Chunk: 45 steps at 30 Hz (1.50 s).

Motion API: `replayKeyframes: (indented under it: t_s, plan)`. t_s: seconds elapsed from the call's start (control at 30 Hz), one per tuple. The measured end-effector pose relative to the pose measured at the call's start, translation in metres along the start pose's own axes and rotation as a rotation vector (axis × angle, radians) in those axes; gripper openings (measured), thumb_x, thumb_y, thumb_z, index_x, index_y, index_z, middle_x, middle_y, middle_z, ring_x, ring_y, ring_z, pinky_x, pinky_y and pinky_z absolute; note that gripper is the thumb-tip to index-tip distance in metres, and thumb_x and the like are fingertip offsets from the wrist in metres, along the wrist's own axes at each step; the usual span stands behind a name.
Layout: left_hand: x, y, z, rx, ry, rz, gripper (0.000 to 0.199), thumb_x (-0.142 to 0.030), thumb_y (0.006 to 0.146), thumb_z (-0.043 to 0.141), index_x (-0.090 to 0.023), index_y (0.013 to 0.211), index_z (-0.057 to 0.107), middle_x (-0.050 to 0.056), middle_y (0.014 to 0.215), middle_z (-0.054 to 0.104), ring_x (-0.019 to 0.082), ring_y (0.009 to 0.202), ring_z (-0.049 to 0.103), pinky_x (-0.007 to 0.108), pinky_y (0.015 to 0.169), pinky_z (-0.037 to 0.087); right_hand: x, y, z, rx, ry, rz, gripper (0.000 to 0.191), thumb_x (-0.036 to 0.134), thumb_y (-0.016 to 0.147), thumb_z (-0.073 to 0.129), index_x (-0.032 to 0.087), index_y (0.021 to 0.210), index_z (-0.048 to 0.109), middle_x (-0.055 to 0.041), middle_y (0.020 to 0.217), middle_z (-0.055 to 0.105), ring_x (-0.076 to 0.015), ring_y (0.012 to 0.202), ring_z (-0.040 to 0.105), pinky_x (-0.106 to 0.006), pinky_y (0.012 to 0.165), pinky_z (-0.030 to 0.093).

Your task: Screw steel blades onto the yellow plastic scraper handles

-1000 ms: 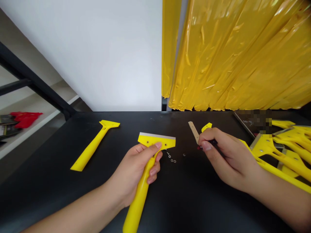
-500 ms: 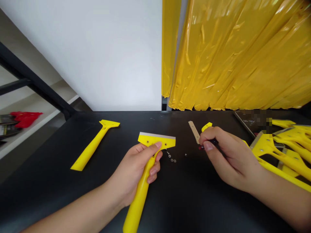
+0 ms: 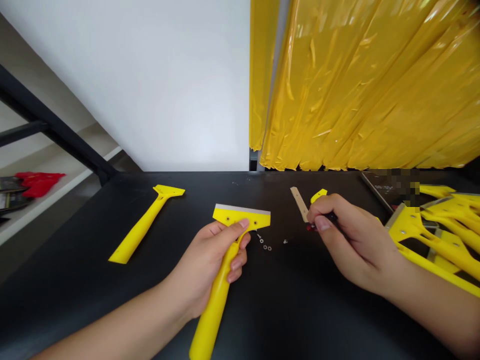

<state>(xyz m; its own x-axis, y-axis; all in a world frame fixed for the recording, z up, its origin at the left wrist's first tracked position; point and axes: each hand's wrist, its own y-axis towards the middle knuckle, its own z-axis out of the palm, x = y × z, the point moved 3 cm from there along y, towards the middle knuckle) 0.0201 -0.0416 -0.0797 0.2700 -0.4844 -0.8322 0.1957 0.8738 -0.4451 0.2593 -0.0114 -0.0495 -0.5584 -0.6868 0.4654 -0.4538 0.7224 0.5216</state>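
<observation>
My left hand (image 3: pixel 210 265) is wrapped round a yellow scraper (image 3: pixel 212 310), thumb on its head, with a pale blade strip along the top edge and two holes showing. Just right of that head lie small nuts and a screw (image 3: pixel 265 247) on the black table (image 3: pixel 262 310). Another small metal piece (image 3: pixel 285 241) sits farther right. My right hand (image 3: pixel 348 240) is closed in a pinch on a dark tool with a red part (image 3: pixel 310 227). Beyond its fingertips are a flat beige strip with holes (image 3: pixel 299 203) and a small yellow piece (image 3: pixel 318 195), partly hidden.
A second yellow scraper (image 3: pixel 144 225) lies at the left. Several more scrapers (image 3: pixel 450 230) are heaped at the right beside a dark tray (image 3: pixel 377 194). Behind the table stand a white panel (image 3: pixel 168 90) and yellow plastic sheeting (image 3: pixel 367 85). A red item (image 3: pixel 39 184) rests on a shelf.
The small metal piece between my hands has shifted slightly left and looks different in outline. Both hands keep their holds, almost unmoved.
</observation>
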Motion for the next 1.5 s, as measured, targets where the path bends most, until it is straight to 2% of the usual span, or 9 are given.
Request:
replayKeyframes:
  t_s: [0.2, 0.53, 0.73, 0.87, 1.03, 1.17, 1.5]
  plan:
    - [0.001, 0.000, 0.000, 0.001, 0.002, 0.001, 0.038, -0.046, 0.096, 0.072, -0.018, 0.073, 0.061, -0.004, 0.049, 0.047, 0.008, 0.042, 0.039, 0.019, 0.043, 0.033, 0.002, 0.000, -0.001, 0.021, -0.006, -0.035, 0.013, 0.010, 0.101, 0.051, 0.023, 0.101, 0.054, 0.0018, 0.083, 0.059, -0.0136, 0.071, 0.057, -0.029, 0.067, 0.043]
    - [0.005, 0.003, -0.001, 0.013, 0.041, -0.006, 0.041, -0.048, 0.097, 0.070, -0.017, 0.072, 0.061, -0.003, 0.048, 0.050, 0.008, 0.040, 0.041, 0.018, 0.041, 0.036, 0.004, 0.001, 0.001, 0.037, -0.038, 0.024, 0.015, 0.013, 0.097, 0.060, 0.025, 0.100, 0.051, 0.0052, 0.077, 0.057, -0.0123, 0.062, 0.055, -0.028, 0.060, 0.043]
    - [0.008, 0.002, 0.002, -0.010, 0.033, -0.018, 0.040, -0.044, 0.095, 0.076, -0.017, 0.070, 0.059, -0.004, 0.049, 0.049, 0.006, 0.041, 0.038, 0.016, 0.038, 0.034, 0.019, -0.008, -0.015, -0.129, 0.207, -0.029, 0.025, 0.007, 0.092, 0.063, 0.026, 0.105, 0.053, -0.0009, 0.085, 0.060, -0.0167, 0.071, 0.058, -0.033, 0.061, 0.047]
    - [0.012, 0.001, 0.003, 0.005, 0.051, -0.056, 0.041, -0.045, 0.093, 0.077, -0.018, 0.069, 0.058, -0.004, 0.052, 0.049, 0.006, 0.042, 0.038, 0.016, 0.037, 0.034, 0.036, -0.008, -0.019, -0.035, 0.289, -0.128, 0.026, 0.002, 0.089, 0.063, 0.025, 0.094, 0.050, -0.0013, 0.086, 0.061, -0.0156, 0.075, 0.058, -0.030, 0.062, 0.050]
    - [0.018, 0.000, 0.003, 0.049, 0.075, -0.086, 0.042, -0.048, 0.095, 0.074, -0.018, 0.070, 0.057, -0.005, 0.053, 0.045, 0.006, 0.041, 0.036, 0.015, 0.037, 0.033, 0.042, -0.009, -0.014, 0.003, 0.210, -0.221, 0.025, -0.002, 0.085, 0.058, 0.021, 0.093, 0.052, -0.0013, 0.083, 0.060, -0.0153, 0.075, 0.057, -0.036, 0.073, 0.052]
    - [0.020, -0.001, 0.004, 0.050, 0.082, -0.094, 0.043, -0.049, 0.094, 0.074, -0.018, 0.070, 0.056, -0.005, 0.055, 0.046, 0.006, 0.041, 0.037, 0.015, 0.036, 0.033, 0.044, -0.004, -0.012, 0.033, 0.166, -0.237, 0.024, -0.002, 0.083, 0.056, 0.022, 0.085, 0.051, -0.0014, 0.079, 0.059, -0.0149, 0.070, 0.058, -0.034, 0.069, 0.051]
    - [0.020, -0.001, 0.006, 0.070, 0.084, -0.104, 0.042, -0.049, 0.095, 0.073, -0.018, 0.071, 0.057, -0.005, 0.053, 0.046, 0.006, 0.041, 0.038, 0.016, 0.037, 0.034, 0.050, 0.005, -0.012, 0.082, 0.138, -0.301, 0.023, -0.001, 0.088, 0.052, 0.021, 0.083, 0.053, -0.0002, 0.074, 0.060, -0.0132, 0.066, 0.057, -0.028, 0.064, 0.052]
